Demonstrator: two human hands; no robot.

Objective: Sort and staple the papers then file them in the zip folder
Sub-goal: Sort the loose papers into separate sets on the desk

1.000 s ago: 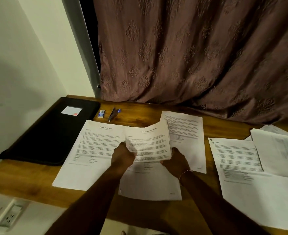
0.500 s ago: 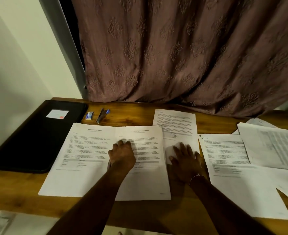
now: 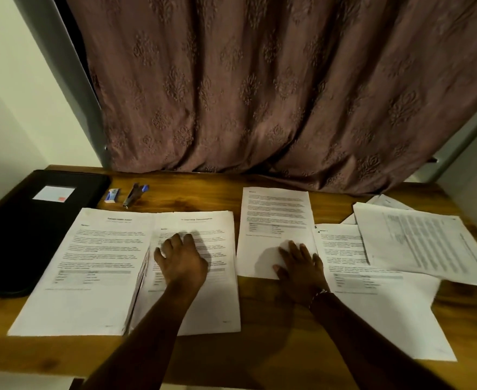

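Printed paper stacks lie across the wooden desk (image 3: 260, 347). My left hand (image 3: 181, 263) rests flat on the middle stack (image 3: 203, 299), fingers spread over the text. To its left sits another stack (image 3: 91, 263). My right hand (image 3: 302, 268) presses flat on the lower edge of a single sheet (image 3: 276, 218). More sheets (image 3: 372, 311) and a skewed pile (image 3: 428, 243) lie to the right. The black zip folder (image 3: 29, 226) lies at the far left, with a stapler (image 3: 134, 194) and a small staple box (image 3: 112, 195) behind the papers.
A brown patterned curtain (image 3: 260, 94) hangs behind the desk and brushes its back edge. A pale wall (image 3: 12, 108) closes the left side. Bare wood shows along the desk's front edge and between the back papers.
Both hands held a bent bundle of papers a second ago. They laid it flat on the middle stack; my right hand then moved right onto the single sheet.
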